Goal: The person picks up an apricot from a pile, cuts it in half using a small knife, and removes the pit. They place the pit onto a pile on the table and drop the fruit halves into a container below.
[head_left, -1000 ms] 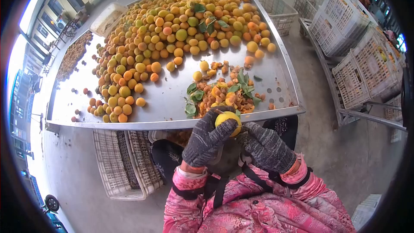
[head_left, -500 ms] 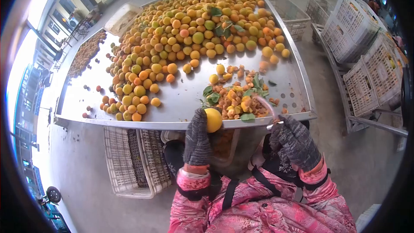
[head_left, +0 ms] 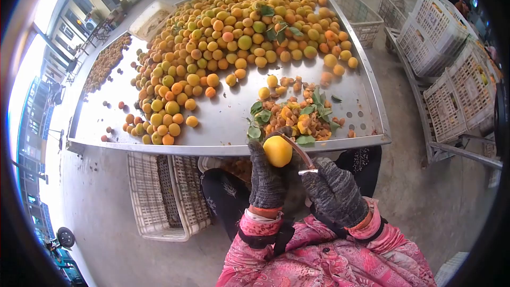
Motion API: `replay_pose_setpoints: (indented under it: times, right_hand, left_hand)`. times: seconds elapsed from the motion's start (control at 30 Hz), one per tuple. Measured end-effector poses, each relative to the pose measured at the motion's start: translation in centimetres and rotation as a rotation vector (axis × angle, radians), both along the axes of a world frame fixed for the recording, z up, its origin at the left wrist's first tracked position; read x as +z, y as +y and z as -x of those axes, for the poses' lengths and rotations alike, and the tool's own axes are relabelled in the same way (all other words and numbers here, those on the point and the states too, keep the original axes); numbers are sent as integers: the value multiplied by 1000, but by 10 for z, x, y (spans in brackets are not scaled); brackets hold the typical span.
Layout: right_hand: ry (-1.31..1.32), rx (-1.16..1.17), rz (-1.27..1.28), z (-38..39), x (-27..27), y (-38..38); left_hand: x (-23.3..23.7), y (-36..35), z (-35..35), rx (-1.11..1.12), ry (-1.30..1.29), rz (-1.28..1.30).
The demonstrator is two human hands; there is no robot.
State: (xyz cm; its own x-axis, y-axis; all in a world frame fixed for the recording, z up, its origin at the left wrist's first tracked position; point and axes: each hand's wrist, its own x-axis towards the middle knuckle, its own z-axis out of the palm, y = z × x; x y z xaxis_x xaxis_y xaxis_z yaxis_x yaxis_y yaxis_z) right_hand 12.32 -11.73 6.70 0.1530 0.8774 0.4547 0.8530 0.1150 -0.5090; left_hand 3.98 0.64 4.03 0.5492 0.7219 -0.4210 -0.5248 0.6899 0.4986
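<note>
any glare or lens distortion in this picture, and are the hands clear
Head view: glare whitens the picture's left side and the left part of the metal table; head view: a wide lens bows the table's near edge, with dark corners; head view: the left hand, the yellow fruit and the right hand look fairly clear.

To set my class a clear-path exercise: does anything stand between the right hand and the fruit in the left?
Only the curved tool in the right hand, reaching across to the fruit. Apart from the left hand holding it, nothing else visible intervenes.
</note>
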Motion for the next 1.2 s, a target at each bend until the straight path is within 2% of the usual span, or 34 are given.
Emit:
replay_pose_setpoints:
  times: [0.03, 0.1, 0.17, 0.2, 0.27, 0.3, 0.37, 0.4, 0.47, 0.53, 0.57, 0.6, 0.73, 0.8, 0.83, 0.9, 1.03, 1.1, 1.13, 1.2]
  right_hand:
    - [-1, 1, 1, 0, 2, 0]
    - [250, -15, 102, 0, 7, -1]
    - [247, -23, 83, 0, 3, -1]
    - [245, -31, 61, 0, 1, -1]
    - [187, -42, 28, -2, -4, 0]
    - [128, -53, -9, -2, -5, 0]
    - [123, -35, 4, -3, -3, -1]
    - [123, -17, 15, -2, -2, -2]
    - [47, -21, 3, 0, 0, -2]
    - [-25, -29, -12, 5, 4, -1]
    - [188, -52, 78, 9, 7, -1]
    - [402, -74, 168, 13, 10, 0]
    - [591, -168, 245, 19, 15, 6]
    - [372, -100, 220, 19, 12, 6]
    - [372, -99, 220, 19, 6, 6]
    - [-122, -81, 0, 17, -6, 5]
    - [-176, -94, -118, 19, -4, 11]
    - [219, -106, -68, 19, -6, 11]
    - [216, -109, -67, 17, -9, 9]
    - [27, -22, -29, 11, -14, 2]
  left_hand:
    - [-2, 0, 2, -22, 27, -55]
    - [-2, 1, 5, -42, 51, -109]
    - [2, 2, 10, -161, -255, 5]
    - [3, -2, 11, -161, -256, 7]
    - [4, -11, 13, -105, -311, -229]
    - [-4, -8, 14, -103, -314, -228]
    - [-26, 1, 14, -232, -406, -2]
    - [-17, -4, 12, -229, -411, 1]
    - [10, -14, 6, -47, -165, 72]
    - [8, -14, 4, -23, -87, 98]
    - [7, -14, 2, 0, -7, 120]
    - [8, -17, -3, 39, 131, -31]
    - [-1, -22, 1, 35, 125, -157]
    - [-4, -21, 2, 31, 159, -252]
    - [-4, -21, 2, 31, 159, -252]
    - [-5, -23, 0, 56, 114, -262]
    - [0, -30, -2, 67, 125, -249]
    - [-4, -33, -2, 85, 173, -439]
    - [-4, -34, -2, 82, 170, -438]
    - [-4, -34, 0, 96, 224, -594]
